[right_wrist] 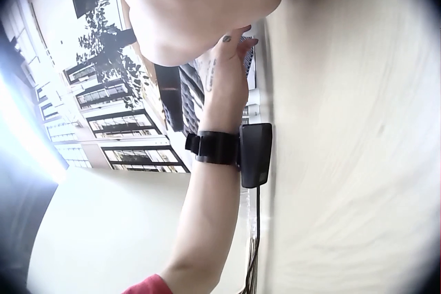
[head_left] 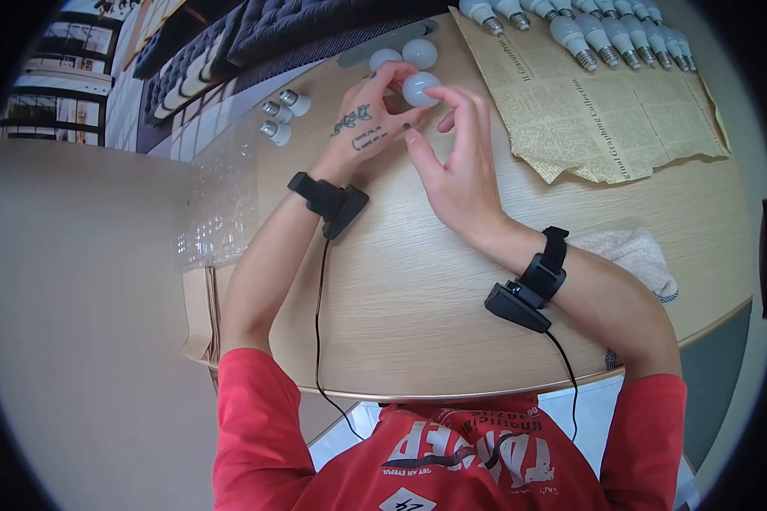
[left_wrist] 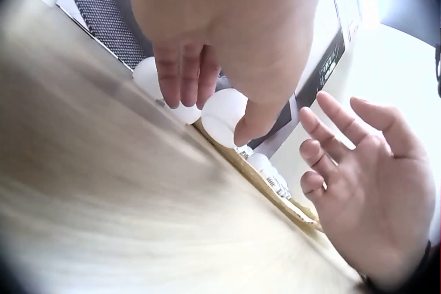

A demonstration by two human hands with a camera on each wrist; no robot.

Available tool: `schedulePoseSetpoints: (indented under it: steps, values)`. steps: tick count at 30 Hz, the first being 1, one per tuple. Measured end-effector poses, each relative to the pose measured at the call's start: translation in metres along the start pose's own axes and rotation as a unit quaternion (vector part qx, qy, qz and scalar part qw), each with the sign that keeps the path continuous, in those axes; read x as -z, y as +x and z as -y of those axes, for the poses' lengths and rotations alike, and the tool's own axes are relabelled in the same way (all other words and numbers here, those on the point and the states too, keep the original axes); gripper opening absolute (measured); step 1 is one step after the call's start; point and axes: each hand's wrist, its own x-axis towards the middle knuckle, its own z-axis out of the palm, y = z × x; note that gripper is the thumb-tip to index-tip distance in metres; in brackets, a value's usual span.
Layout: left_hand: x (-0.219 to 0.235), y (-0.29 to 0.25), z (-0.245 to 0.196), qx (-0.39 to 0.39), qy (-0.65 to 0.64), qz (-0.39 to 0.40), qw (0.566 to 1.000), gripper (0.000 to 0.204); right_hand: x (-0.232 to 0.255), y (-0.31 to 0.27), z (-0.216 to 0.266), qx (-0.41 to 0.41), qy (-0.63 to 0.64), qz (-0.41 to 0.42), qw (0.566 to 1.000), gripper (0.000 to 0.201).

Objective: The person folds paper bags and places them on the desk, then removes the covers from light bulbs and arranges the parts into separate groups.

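Note:
In the head view my left hand curls its fingers and thumb about a white bulb globe near the table's far side. The left wrist view shows this globe between the fingers and the thumb. My right hand is beside it with fingers spread and bent lightly, the index fingertip right at the globe's edge in the head view. From the left wrist, the right hand shows its palm and holds nothing. Just behind are two more globes, one at left and one at right.
Three screw-base bulb parts stand at the left, near clear plastic packaging. On the right, a newspaper-print sheet bears several bulbs. A pale cloth lies beyond the right forearm. Cables hang from both wrist cameras.

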Motion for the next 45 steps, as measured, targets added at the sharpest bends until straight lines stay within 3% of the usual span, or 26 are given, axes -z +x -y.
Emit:
schedulePoseSetpoints:
  steps: [10,13,22,28,38,41,45]
  values:
    - [-0.014,0.015,0.005,0.018,0.06,0.005,0.998,0.055,-0.001,-0.001,0.002,-0.007,0.026,0.019,0.999,0.043]
    - [-0.015,0.015,0.005,-0.015,0.108,-0.005,0.994,0.046,-0.001,-0.002,0.002,-0.006,0.025,0.022,0.999,0.042]
    - [-0.013,0.02,0.007,-0.052,0.12,-0.034,0.991,0.047,-0.002,-0.002,0.0,-0.002,0.031,0.021,0.999,0.042]
    - [-0.01,0.028,0.002,-0.009,0.136,-0.004,0.991,0.05,-0.001,-0.002,0.0,-0.001,0.029,0.025,0.999,0.04]
    - [-0.012,0.029,0.004,-0.009,0.14,-0.006,0.99,0.054,-0.003,-0.003,-0.001,-0.008,0.034,0.034,0.999,0.04]
    - [-0.011,0.029,0.003,-0.01,0.138,-0.007,0.99,0.056,-0.004,-0.003,0.0,-0.003,0.044,0.012,0.999,0.034]
    - [0.001,0.033,-0.005,-0.023,0.165,-0.018,0.986,0.055,0.002,-0.002,0.002,-0.058,0.068,0.083,0.993,0.011]
